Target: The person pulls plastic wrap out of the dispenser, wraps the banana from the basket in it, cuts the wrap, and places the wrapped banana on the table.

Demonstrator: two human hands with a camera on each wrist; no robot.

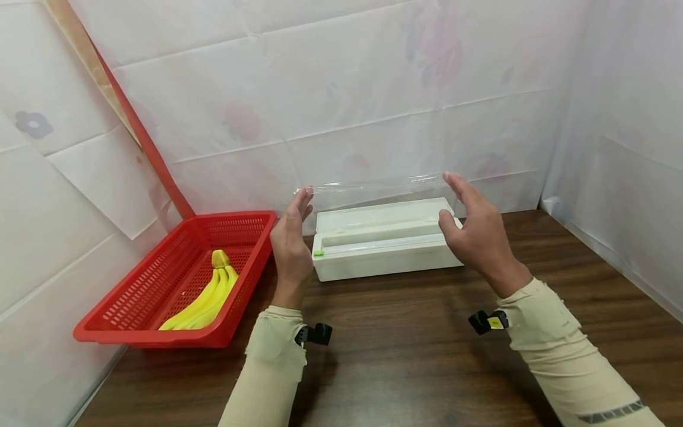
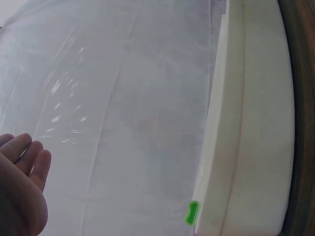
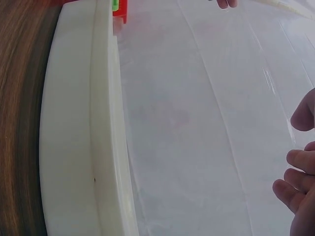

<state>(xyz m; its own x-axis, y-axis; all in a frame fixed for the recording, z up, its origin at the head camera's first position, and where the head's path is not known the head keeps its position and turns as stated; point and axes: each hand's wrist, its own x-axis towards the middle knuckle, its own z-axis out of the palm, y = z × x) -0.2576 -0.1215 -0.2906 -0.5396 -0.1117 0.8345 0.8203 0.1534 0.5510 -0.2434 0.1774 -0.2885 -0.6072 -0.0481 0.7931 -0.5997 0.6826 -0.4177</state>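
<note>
A strip of clear cling film [image 1: 368,184] stretches between the fingertips of both hands, above a white cling film box [image 1: 384,267] with its lid raised. My left hand [image 1: 292,243] is upright at the box's left end, its fairly straight fingers touching the film's left end. At the right end, my right hand [image 1: 477,231] has its index fingertip at the film, the thumb spread apart from it. In the left wrist view, glints on the film [image 2: 64,98] appear beyond the fingers. A pale roll [image 1: 389,244] lies in the box, and a green cutter slider [image 1: 318,253] sits at its left corner.
A red plastic basket [image 1: 240,302] stands on the left, holding a bunch of yellow bananas [image 1: 210,299]. Sheets with faded prints cover the walls [image 1: 352,89] close behind the box. The dark wooden table [image 1: 400,356] extends toward me.
</note>
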